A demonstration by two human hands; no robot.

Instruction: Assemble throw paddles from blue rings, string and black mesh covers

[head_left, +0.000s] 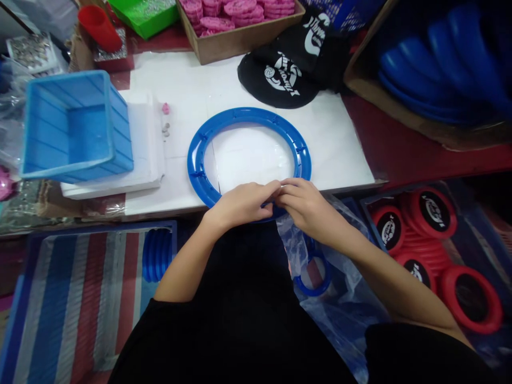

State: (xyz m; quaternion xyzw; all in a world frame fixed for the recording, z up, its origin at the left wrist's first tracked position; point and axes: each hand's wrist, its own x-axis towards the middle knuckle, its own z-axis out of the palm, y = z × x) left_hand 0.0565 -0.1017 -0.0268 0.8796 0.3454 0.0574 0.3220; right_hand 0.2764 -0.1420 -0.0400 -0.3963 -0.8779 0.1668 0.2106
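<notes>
A large blue ring (248, 114) lies on the white sheet at the table's front edge, small clips spaced around its channel. My left hand (244, 204) rests over the ring's near rim, fingers bent and pressed together. From the right, my right hand (304, 205) meets it, and the fingertips of both touch above the near right part of the ring. Whatever lies between the fingertips is too small and covered to name. Left of the ring, a tiny pink piece (166, 109) and some small grey bits (166, 129) lie on the sheet.
A light blue bin (120, 128) stands at left. Behind are a box of pink parts (232, 48) and black printed fabric (276, 80). Blue rings (436, 69) fill a box at upper right. Below the table are red discs (432, 256) and a clear plastic bag (352, 298).
</notes>
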